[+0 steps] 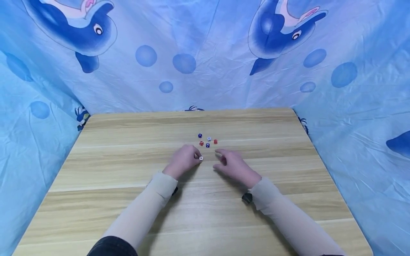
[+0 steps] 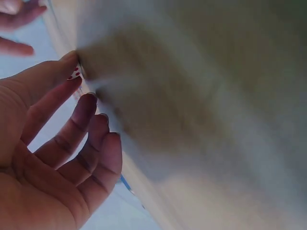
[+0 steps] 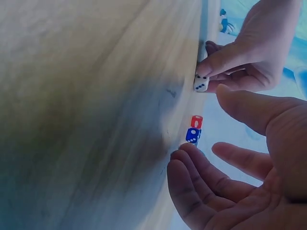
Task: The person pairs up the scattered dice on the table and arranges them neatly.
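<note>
Between thumb and index finger my left hand (image 1: 184, 160) pinches a white die (image 1: 201, 158), low over the wooden table. Dark pips show on it in the right wrist view, while the left wrist view gives red pips on the same die (image 2: 75, 73). To its right, my right hand (image 1: 235, 165) holds nothing; its thumb and fingers are spread apart and loosely bent. Just beyond both hands lie two blue dice, one of them a blue die (image 1: 208, 145) nearest the hands, a red die (image 1: 201, 143), another red die (image 1: 215, 141) and a white die (image 1: 209, 139).
The second blue die (image 1: 200, 136) is the farthest back of the group. A wood-grain table (image 1: 128, 209) spreads under both arms. Blue curtains (image 1: 211, 81) printed with dolphins hang along its back and sides. Dark straps sit at both wrists.
</note>
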`<state>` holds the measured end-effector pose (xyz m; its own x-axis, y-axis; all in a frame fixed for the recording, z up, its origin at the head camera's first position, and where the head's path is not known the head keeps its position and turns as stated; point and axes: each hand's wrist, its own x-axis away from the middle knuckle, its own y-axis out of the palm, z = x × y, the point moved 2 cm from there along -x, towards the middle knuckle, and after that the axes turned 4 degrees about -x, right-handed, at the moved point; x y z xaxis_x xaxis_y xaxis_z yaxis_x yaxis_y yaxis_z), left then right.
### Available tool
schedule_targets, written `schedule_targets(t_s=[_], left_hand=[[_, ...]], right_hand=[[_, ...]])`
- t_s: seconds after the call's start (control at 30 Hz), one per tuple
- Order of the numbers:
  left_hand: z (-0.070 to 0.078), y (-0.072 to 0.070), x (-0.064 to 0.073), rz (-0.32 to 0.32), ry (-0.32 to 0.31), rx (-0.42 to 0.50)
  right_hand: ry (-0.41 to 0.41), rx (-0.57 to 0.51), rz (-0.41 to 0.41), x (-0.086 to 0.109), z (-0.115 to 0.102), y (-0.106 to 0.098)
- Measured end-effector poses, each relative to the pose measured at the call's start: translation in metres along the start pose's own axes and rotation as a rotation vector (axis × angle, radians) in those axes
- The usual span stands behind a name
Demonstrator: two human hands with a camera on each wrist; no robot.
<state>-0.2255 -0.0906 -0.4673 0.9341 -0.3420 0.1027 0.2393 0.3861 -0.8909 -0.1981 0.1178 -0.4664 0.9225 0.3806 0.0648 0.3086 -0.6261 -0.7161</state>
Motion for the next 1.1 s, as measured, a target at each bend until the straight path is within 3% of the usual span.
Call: schedule_targets(t_s=[0.23, 0.47, 0.63, 0.93, 1.1], left_hand=[[0.014, 0.012, 0.022, 0.002, 0.016, -0.036], [0.027, 0.02, 0.036, 0.05, 0.036, -0.032], [0.031, 0.02, 0.038, 0.072, 0.041, -0.02], [0.028, 0.02, 0.034, 0.037, 0.065, -0.018], [0.028, 0.021, 0.034, 0.048, 0.06, -0.028]], right_hand=[[-0.036, 0.015, -0.064, -0.001, -0.006, 0.011], [-0.123, 0.087, -0.093, -0.002, -0.013, 0.022], [-0.118, 0.108, -0.091, -0.003, -0.016, 0.023], [-0.134, 0.138, -0.089, -0.004, -0.019, 0.024], [-0.165, 0.156, -0.082, -0.004, -0.02, 0.025]])
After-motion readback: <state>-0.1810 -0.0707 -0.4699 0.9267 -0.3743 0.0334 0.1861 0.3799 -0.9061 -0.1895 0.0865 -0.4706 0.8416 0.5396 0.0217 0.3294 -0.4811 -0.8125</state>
